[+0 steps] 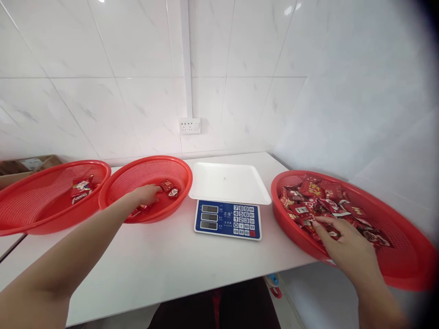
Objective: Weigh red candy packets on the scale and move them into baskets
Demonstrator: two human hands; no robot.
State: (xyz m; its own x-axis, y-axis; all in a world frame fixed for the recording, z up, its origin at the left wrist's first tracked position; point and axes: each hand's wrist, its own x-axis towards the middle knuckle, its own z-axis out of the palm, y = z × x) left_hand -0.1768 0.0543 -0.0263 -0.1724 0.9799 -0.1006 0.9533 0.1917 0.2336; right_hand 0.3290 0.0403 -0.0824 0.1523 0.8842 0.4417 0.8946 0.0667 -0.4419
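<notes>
My left hand (pixel 146 194) reaches into the middle red basket (pixel 178 167), fingers curled down among a few red snack packets (pixel 169 188); what the fingers hold is hidden. My right hand (pixel 346 242) lies over the pile of red snack packets (pixel 318 196) in the large red basket (pixel 408 269) on the right, fingers stretched out and touching the packets. Between the two baskets stands a blue digital scale (pixel 228 219) with a bare white pan (pixel 229 183).
A third red basket (pixel 20 219) at the far left holds a few packets (pixel 81 188). Cardboard boxes (pixel 30 163) sit behind it. A wall socket (pixel 190 125) is on the tiled wall. The white table's front edge (pixel 171 297) is near me.
</notes>
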